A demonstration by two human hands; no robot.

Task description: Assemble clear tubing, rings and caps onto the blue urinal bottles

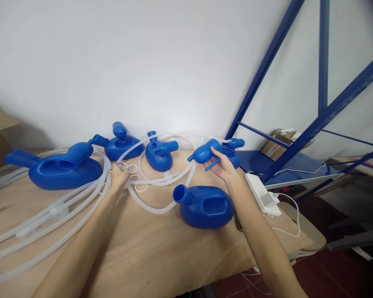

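Observation:
My right hand (222, 165) is wrapped around a blue plastic spouted cap (204, 152), with its narrow nozzle pointing left and a thin tab hanging below. Under that hand, a blue bottle (207, 207) with a handle recess lies on the table, its round uncovered neck facing left. My left hand (119, 177) is closed on white plastic rings (133, 169); some of these spread out to the right of the fingers. Clear tubing (155, 210) loops between the two hands, and a blue bottle with a spouted top (159, 156) stands behind it.
More blue bottles stand at the left (65, 176) and near the wall (124, 147). Coils of clear hose (49, 248) cover the table's left side. A white power strip (261, 192) lies at the right edge, beside a blue metal shelf (286, 171) holding a cardboard box (275, 145).

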